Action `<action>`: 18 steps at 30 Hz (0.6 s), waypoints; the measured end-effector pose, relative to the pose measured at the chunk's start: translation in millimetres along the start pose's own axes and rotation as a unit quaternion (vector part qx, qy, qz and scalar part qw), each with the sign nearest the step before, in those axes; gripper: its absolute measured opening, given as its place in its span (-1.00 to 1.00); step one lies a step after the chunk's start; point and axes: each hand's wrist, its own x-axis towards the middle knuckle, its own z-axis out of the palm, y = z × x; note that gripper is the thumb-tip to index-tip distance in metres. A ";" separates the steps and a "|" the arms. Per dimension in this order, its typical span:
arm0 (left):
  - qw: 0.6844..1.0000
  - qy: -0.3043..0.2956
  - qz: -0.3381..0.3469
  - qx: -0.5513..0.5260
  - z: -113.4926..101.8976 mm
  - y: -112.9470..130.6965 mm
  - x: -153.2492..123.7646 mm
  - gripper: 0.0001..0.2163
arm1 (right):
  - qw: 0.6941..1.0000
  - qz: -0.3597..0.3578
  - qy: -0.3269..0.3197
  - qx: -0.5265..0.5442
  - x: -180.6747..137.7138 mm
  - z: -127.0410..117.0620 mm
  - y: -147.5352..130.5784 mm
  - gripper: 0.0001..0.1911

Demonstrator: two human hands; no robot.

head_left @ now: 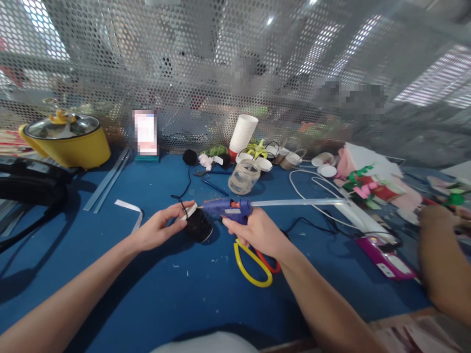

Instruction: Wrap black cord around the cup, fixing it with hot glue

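Note:
My right hand [257,230] grips a blue hot glue gun [228,209] by its handle, with a long clear glue stick [294,202] jutting out behind it to the right. The gun's nozzle points left at a small black round object [198,226] with a white piece on top. My left hand [162,226] pinches that object, thumb and fingers closed on it, just above the blue table [154,289]. Yellow-and-red handled scissors [253,267] lie on the table under my right wrist.
A yellow pot with a lid [68,137] stands at the back left, a clear jar [244,176] and a stack of white cups [243,132] at the back middle. White cable, paper flowers [371,184] and another person's arm [441,264] lie to the right. A mesh wall closes the back.

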 end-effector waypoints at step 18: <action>1.000 -0.003 0.004 0.002 0.1 -1.9 -0.2 -0.82 | 1.000 0.001 0.005 0.005 7.3 1.4 6.3 -0.71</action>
